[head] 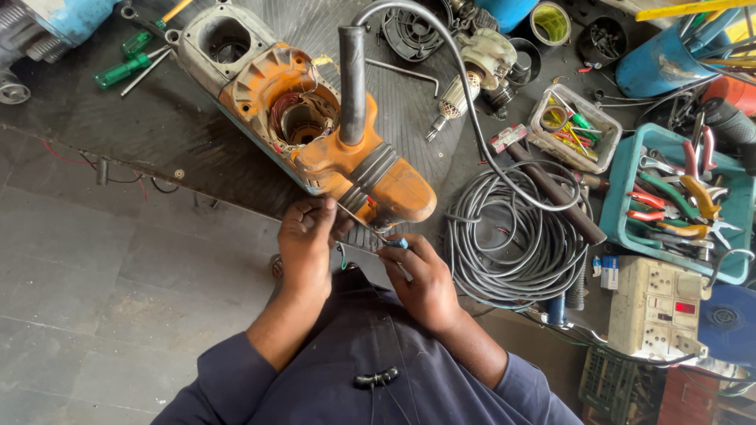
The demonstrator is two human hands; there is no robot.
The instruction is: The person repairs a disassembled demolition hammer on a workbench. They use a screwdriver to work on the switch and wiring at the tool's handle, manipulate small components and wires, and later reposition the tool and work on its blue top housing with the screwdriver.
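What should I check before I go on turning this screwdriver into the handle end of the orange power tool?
1. Right hand holds the blue-handled screwdriver: ok.
2. Screwdriver tip seated in a screw: cannot tell, the left hand hides it.
3. Left hand steadies the orange power tool at its handle end: ok.
4. Tool body lies fully on the bench: not ok, the handle end overhangs the edge.
5. Black cable unplugged: cannot tell.

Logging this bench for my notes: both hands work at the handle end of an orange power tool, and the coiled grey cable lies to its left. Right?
Not quite. In the head view the cable lies to the tool's right, not left. Both hands, left and right, are at its handle end.
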